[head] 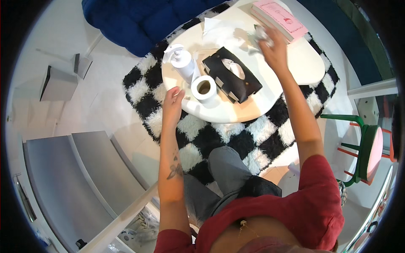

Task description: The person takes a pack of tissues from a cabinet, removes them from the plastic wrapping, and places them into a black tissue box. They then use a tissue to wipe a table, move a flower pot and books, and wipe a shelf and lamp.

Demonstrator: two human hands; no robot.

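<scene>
My right hand (274, 47) is over the far right of the white table (262, 106), closed around a crumpled whitish wad (262, 34). The wad is blurred, so whether it is tissue or plastic I cannot tell. A flat white sheet (218, 31) lies left of it. My left hand (173, 102) is at the table's left edge with nothing in it, thumb and fingers slightly apart. Closest to it stands a white paper roll (202, 90), upright with its core facing up. Behind the roll is a white pump bottle (183, 64). A black tissue box cover (232, 76), tissue poking out, sits at the middle.
A pink box (281, 19) bearing writing lies at the table's far right. Beneath is a black-and-white checked shaggy rug (202, 139). A blue tufted sofa (142, 25) stands beyond, a green chair (357, 148) at right, a grey-topped cabinet (69, 177) at left.
</scene>
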